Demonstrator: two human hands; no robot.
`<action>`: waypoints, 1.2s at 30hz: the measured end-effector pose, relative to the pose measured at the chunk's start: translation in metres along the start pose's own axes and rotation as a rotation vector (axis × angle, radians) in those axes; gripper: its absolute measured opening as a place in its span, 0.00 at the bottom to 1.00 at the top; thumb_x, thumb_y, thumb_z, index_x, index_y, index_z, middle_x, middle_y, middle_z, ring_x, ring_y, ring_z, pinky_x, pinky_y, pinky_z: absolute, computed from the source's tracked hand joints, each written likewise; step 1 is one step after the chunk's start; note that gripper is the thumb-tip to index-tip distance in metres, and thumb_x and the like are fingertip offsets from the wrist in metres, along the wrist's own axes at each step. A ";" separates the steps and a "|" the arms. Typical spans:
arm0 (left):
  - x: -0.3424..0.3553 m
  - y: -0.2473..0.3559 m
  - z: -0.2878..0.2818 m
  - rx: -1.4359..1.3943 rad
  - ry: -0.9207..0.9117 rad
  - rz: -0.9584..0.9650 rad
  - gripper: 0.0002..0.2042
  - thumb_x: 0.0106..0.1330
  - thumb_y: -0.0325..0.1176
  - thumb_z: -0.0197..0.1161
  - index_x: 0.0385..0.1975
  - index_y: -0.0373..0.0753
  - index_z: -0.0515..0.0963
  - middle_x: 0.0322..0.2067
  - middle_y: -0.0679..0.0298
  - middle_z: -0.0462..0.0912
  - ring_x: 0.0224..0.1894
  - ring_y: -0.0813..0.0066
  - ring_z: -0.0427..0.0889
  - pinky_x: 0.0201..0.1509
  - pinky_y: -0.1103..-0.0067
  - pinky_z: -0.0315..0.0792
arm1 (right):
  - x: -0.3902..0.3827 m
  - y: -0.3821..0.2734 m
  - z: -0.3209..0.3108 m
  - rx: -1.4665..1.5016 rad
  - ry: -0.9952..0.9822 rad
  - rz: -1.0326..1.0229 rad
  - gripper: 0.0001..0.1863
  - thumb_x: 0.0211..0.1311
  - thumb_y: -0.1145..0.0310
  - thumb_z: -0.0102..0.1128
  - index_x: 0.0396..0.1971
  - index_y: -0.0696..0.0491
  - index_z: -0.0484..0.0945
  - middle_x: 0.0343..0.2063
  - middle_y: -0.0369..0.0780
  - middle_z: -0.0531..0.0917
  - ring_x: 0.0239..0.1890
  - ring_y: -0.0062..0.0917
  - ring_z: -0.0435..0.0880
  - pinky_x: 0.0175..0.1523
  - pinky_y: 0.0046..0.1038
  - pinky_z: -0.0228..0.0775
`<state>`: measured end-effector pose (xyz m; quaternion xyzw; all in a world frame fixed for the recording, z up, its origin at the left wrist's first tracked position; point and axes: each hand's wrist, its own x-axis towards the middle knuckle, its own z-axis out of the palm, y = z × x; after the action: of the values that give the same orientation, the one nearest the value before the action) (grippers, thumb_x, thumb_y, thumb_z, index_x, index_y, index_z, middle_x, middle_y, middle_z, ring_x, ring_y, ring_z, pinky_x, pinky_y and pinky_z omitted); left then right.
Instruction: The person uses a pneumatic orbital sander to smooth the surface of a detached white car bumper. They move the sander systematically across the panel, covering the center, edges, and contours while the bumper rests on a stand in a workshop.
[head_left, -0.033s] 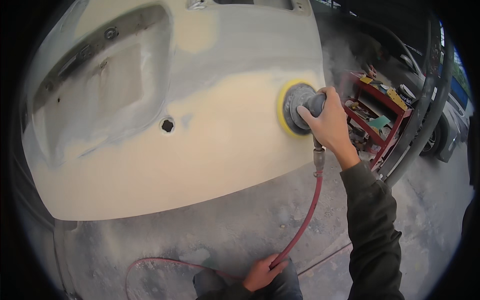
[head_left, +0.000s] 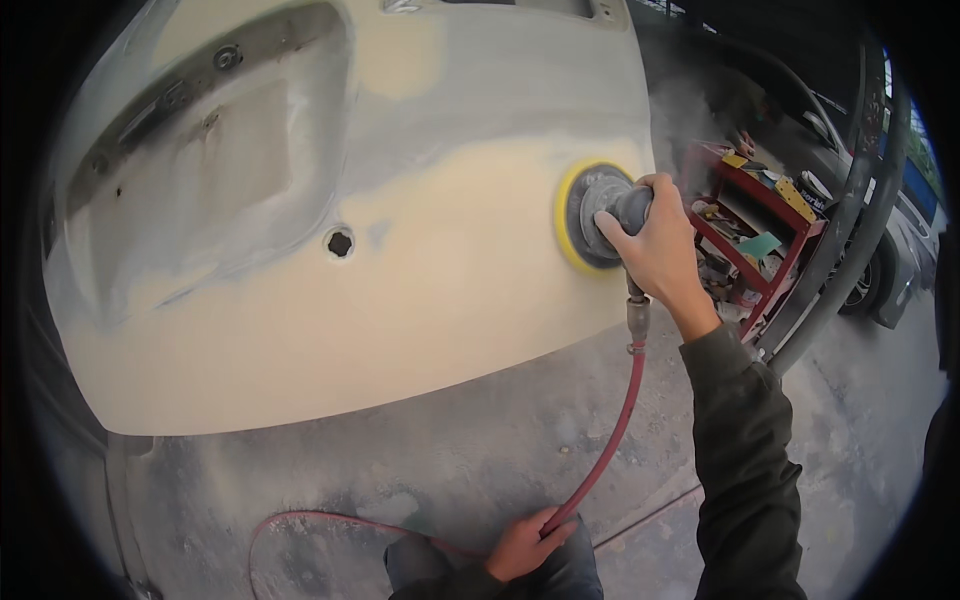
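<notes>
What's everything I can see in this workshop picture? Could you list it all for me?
Large car body panel coated in cream filler: one, cream and grey, fills the left and centre; a small round hole in it.
Round sander with yellow-edged disc: one, grey and yellow, flat against the panel's right edge.
Red air hose: one, runs from the sander down to the lower edge.
Red metal shelf cart: one, cluttered, to the right.
Parked car: one, pale, far right, partly hidden.
Dusty concrete floor: grey, below the panel.
Right hand: grips the sander, dark green sleeve.
Left hand: holds the hose low down.
</notes>
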<state>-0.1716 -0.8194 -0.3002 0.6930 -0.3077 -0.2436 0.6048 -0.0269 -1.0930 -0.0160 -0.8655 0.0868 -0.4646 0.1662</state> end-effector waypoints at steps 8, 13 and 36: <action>-0.027 0.008 -0.018 -0.105 0.054 -0.081 0.14 0.74 0.35 0.67 0.55 0.37 0.81 0.26 0.66 0.84 0.29 0.80 0.83 0.38 0.78 0.76 | -0.031 -0.163 0.051 0.107 -0.083 -0.363 0.29 0.51 0.63 0.78 0.49 0.54 0.71 0.46 0.48 0.74 0.31 0.44 0.87 0.35 0.43 0.82; -0.020 0.018 -0.019 -0.076 0.055 -0.076 0.15 0.74 0.34 0.67 0.57 0.37 0.80 0.27 0.67 0.83 0.30 0.83 0.82 0.38 0.80 0.76 | -0.059 -0.203 0.069 0.185 -0.155 -0.541 0.28 0.47 0.70 0.74 0.49 0.53 0.72 0.46 0.49 0.73 0.29 0.41 0.86 0.31 0.39 0.79; -0.037 -0.010 -0.024 -0.103 0.025 -0.098 0.18 0.74 0.37 0.67 0.59 0.37 0.78 0.29 0.62 0.84 0.30 0.80 0.82 0.38 0.78 0.76 | -0.105 -0.195 0.079 0.222 -0.175 -0.490 0.25 0.51 0.58 0.76 0.47 0.47 0.74 0.47 0.43 0.75 0.34 0.37 0.85 0.31 0.38 0.79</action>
<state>-0.1786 -0.7752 -0.3082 0.6780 -0.2527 -0.2799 0.6309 -0.0202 -0.8635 -0.0664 -0.8739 -0.1910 -0.4212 0.1498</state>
